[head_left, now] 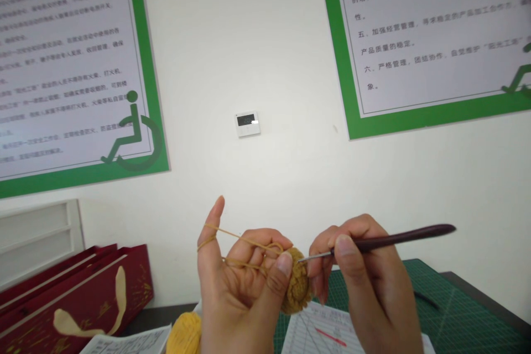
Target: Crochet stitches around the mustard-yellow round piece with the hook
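My left hand (244,276) pinches a small mustard-brown crochet piece (297,287) between thumb and fingers. Its index finger points up, with a strand of yarn (244,239) wound round it and running down to the piece. In my right hand (369,276) is a crochet hook (398,237) with a dark handle, held much like a pen. The hook's thin metal end meets the upper part of the crochet piece; its very tip is hard to make out. Below my left hand lies a ball of yellow yarn (185,334).
A green cutting mat (460,310) covers the table's right side. Printed paper (319,326) with a red mark lies under my hands, more paper (128,342) at lower left. Dark red gift bags (83,304) stand left. Behind, a thermostat (248,124) and green-framed posters (350,116) hang on the wall.
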{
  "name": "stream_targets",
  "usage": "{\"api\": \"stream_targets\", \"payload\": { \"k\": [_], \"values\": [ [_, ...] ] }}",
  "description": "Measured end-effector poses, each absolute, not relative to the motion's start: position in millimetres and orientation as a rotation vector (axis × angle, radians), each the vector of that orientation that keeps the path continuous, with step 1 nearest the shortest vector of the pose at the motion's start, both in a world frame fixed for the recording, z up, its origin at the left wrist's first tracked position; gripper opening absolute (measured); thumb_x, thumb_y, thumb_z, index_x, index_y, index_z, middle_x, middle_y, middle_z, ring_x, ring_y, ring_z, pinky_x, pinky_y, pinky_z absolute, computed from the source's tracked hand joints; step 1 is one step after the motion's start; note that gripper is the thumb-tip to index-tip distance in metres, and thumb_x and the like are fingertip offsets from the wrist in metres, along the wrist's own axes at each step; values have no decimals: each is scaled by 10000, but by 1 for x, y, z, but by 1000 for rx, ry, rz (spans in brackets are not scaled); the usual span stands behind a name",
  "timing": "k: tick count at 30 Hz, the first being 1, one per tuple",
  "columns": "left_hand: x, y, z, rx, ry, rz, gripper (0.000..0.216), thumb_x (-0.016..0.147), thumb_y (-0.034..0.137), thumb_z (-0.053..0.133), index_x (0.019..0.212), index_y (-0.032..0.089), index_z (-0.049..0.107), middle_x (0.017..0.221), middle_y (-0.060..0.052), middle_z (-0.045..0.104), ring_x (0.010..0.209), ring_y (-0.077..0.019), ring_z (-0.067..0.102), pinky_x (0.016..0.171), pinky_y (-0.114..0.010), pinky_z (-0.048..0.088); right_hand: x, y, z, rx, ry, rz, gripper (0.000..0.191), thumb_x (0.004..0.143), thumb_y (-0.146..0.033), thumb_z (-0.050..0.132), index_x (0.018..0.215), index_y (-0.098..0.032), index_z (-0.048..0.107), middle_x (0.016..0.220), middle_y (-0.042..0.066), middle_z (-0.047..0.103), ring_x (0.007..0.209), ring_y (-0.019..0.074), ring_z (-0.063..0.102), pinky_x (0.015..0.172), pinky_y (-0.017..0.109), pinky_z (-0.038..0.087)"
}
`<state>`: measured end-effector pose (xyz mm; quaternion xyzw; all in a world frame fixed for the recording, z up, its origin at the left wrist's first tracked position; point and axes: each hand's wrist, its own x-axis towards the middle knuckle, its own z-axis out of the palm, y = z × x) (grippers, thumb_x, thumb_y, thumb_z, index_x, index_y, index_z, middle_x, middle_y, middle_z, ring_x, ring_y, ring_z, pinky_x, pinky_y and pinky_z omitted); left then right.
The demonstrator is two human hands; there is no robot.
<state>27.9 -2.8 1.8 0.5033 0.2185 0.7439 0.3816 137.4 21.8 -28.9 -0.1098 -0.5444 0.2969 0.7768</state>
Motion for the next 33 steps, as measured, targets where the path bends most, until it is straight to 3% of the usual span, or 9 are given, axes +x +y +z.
{"api": "stream_targets", "payload": {
  "k": [7,14,22,28,33],
  "values": [
    [28,-3,3,1292,550,1891,950,844,77,704,1534,522,226,811,8,746,648,-156,636,642,-282,557,143,25,-26,-249,-1212,788,279,1050,-418,494,844,-231,512,651,-38,655,475,89,592,443,201,489],
    [29,-1,1,1327,530,1888,994,860,63,684,1527,580,160,797,15,752,649,-161,646,636,-293,546,141,24,-22,-255,-1131,934,319,1014,-441,567,799,-219,490,601,-59,632,429,56,528,413,155,423],
    [27,-1,1,1319,554,1883,968,851,64,692,1536,528,190,796,5,754,665,-165,653,655,-295,540,139,34,-25,-222,-1104,1059,347,992,-459,594,767,-207,514,590,-64,627,389,44,510,369,125,404],
    [27,-2,2,1291,537,1853,934,852,71,686,1534,506,220,805,1,742,724,-180,669,702,-322,560,135,34,-21,-253,-990,1289,446,887,-544,698,693,-179,529,493,-75,520,369,31,413,360,121,358],
    [24,-2,1,1306,591,1865,929,840,85,707,1527,500,240,809,-5,750,705,-183,650,675,-319,558,135,36,-26,-257,-957,1195,373,939,-489,660,749,-186,553,609,-42,627,410,46,504,392,140,414]
  ]
}}
